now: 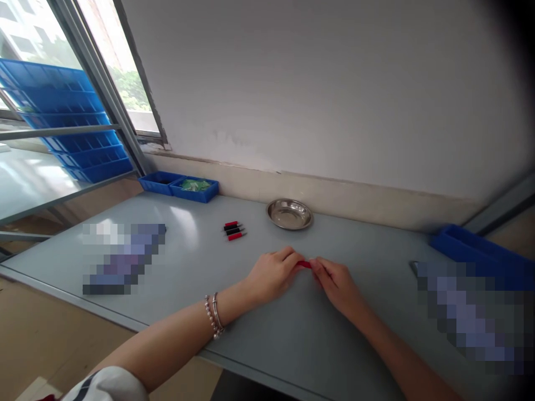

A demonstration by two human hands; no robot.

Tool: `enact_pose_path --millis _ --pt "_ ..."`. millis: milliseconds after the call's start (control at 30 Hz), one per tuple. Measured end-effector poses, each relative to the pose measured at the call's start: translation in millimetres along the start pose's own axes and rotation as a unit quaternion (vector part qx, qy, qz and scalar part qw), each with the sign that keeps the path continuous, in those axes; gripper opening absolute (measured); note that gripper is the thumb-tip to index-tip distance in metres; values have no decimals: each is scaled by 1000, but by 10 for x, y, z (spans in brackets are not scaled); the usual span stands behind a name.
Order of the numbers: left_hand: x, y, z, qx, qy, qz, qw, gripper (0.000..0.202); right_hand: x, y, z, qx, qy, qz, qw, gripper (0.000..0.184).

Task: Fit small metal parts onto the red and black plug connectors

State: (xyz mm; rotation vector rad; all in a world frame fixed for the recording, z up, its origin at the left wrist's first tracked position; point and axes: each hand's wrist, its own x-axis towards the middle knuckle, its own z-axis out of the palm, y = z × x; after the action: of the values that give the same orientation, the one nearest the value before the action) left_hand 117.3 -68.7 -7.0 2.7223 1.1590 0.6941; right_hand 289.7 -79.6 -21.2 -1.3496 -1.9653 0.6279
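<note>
Head view: fingers of our left hand [271,273] and right hand [337,287] pinch a slim red piece [306,264] over the counter [267,340], presumably steadying opposite ends, while four metal-tipped red and black pieces [233,231] lie beyond, apparently leaving us room.

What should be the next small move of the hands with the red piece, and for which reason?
I would probably ease the right hand slightly off the red piece while the left hand holds it: both hands pinch it and hide its ends, so its state cannot be judged. The four pieces lying beyond show their tips.
</note>
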Motion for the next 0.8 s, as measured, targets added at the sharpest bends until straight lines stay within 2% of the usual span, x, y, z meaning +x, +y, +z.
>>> enact_pose_path --millis 400,567,800 --pt "-2 -50 45 -103 -9 9 995 24 -15 -40 -8 -47 72 -59 995 36" --pt "7 -63 25 -97 -18 30 995 27 -18 -24 -15 -70 72 -81 992 34" --pt "25 -105 60 -65 -25 18 997 27 -6 -10 -41 -68 44 -74 994 21"
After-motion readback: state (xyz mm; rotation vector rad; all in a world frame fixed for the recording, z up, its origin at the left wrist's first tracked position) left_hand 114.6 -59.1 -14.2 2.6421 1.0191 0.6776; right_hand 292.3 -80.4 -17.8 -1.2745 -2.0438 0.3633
